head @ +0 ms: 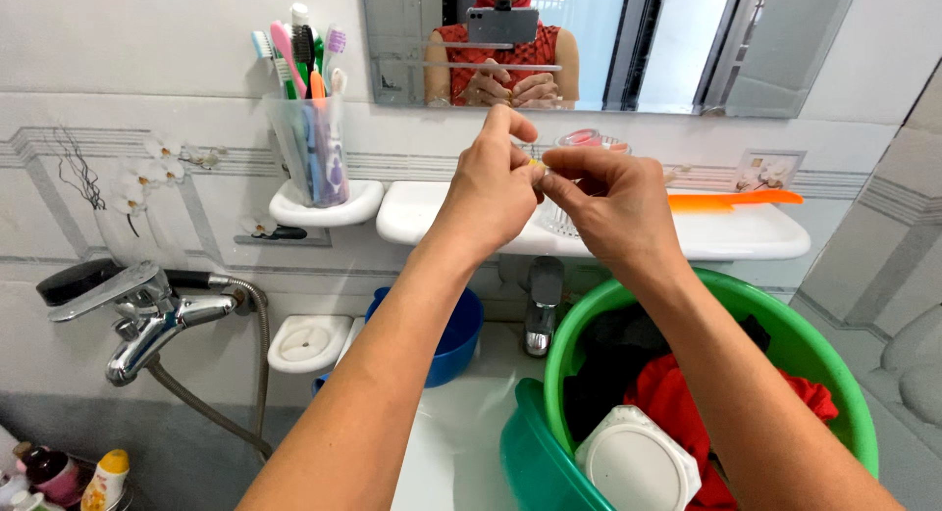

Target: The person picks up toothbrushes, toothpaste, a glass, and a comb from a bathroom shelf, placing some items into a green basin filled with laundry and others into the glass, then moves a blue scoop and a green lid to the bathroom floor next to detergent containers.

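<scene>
Both hands met above the white ceramic shelf [746, 238]. The left hand [491, 182] and right hand [608, 192] had their grip pinched together on a small yellow item [536, 164], mostly hidden. Below sat a glossy green plastic basin [834, 374] holding red cloth [677, 398].

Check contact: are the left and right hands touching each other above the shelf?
Touching. The head view shows the left hand and right hand with fingertips meeting around a small yellowish item, no gap visible between them.
</scene>
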